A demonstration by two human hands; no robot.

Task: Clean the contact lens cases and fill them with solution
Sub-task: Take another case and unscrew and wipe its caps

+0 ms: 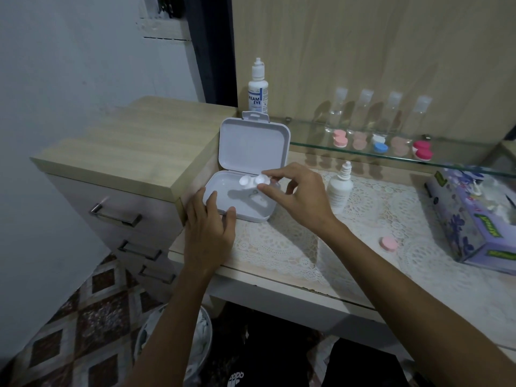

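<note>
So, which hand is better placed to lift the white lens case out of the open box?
The right hand: it already pinches the white lens case over the open box. The left hand rests on the box's front edge, steadying it.

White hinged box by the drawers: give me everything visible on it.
The white box looks like smooth, matte plastic, a rounded rectangle. Its lid stands open, near upright, with a latch tab on top. The base sits on the lace mat against the drawer unit. The left hand rests fingers on its front rim; the right hand holds a white lens case over the tray.
</note>
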